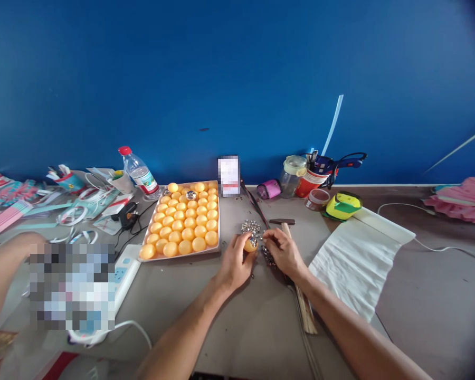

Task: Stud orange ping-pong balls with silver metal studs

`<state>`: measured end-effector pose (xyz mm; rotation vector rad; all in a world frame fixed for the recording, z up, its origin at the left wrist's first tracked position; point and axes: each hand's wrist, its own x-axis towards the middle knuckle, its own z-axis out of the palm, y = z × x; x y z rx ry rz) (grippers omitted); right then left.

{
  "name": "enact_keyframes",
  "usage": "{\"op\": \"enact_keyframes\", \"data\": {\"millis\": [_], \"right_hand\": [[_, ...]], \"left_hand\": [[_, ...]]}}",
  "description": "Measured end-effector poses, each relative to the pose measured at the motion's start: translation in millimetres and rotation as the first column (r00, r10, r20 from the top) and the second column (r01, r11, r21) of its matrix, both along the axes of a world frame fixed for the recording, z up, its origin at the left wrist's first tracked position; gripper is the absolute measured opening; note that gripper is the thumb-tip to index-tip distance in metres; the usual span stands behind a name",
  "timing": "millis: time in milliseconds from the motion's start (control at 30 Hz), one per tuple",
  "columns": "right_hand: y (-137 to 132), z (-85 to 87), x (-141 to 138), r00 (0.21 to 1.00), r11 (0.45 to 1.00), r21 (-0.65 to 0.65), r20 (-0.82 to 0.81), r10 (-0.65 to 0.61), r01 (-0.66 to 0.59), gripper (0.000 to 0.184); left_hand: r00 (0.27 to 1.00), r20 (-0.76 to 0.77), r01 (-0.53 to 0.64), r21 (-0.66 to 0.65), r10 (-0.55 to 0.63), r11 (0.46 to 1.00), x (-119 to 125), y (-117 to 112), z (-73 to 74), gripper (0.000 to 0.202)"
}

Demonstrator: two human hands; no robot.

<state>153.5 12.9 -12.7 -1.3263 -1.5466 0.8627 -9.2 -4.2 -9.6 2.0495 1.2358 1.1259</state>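
The blue wall [237,79] closes off the back of the grey table [237,338], and the taller things stand along it, the bottle [140,171] and the red cup [309,182] among them, seemingly to keep the front free for working. The shallow tray [219,232] sits just left of the hands, within reach; its low walls probably stop the packed orange balls [188,234] from rolling. The left hand [237,258] is closed round a single orange ball [250,246], its silver-studded side turned up and toward the right hand [284,250], likely so that the studs stay exposed. The right hand's fingertips are drawn together beside that ball; whether they pinch anything is too small to tell. A pile of silver studs [251,227] lies just behind the hands, which presumably keeps each reach short.

For moving, the widest room is on the table in front of the hands, between the forearms. To the left, the power strip [121,272] and another person's arm [8,274] limit travel. To the right, the white cloth's [352,258] near edge and the thin wooden strips [305,309] crowd the right forearm.
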Motion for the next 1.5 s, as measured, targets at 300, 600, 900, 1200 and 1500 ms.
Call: {"op": "enact_keyframes", "data": {"millis": [300, 600, 900, 1200, 1500], "right_hand": [[1.8, 0.8, -2.3, 0.993, 0.999, -0.049, -0.118, -0.015, 0.009, 0.018], [1.2, 3.6, -5.9, 0.910, 0.991, -0.136, -0.409, -0.069, 0.014, 0.024], [0.5, 5.8, -6.2, 0.856, 0.970, -0.226, -0.515, -0.044, -0.086, 0.031], [-1.5, 2.6, -8.2, 0.793, 0.969, -0.194, -0.609, 0.002, -0.151, 0.021], [-5.1, 5.4, -9.0, 0.795, 0.948, -0.205, -0.602, 0.075, -0.244, 0.024]], "left_hand": [[1.000, -0.008, 0.005, -0.002, -0.005, 1.000, 0.1, 0.1, 0.3, 0.043], [1.000, -0.007, 0.004, -0.003, -0.004, 1.000, 0.0, -0.8, 0.5, 0.044], [0.999, 0.011, 0.035, 0.002, -0.035, 0.999, -0.2, -0.2, 1.2, 0.044], [0.999, 0.009, 0.040, -0.004, -0.040, 0.999, -0.9, -0.2, 1.8, 0.045], [1.000, 0.005, 0.029, 0.005, -0.029, 1.000, -0.3, 0.5, 0.4, 0.042]]}}
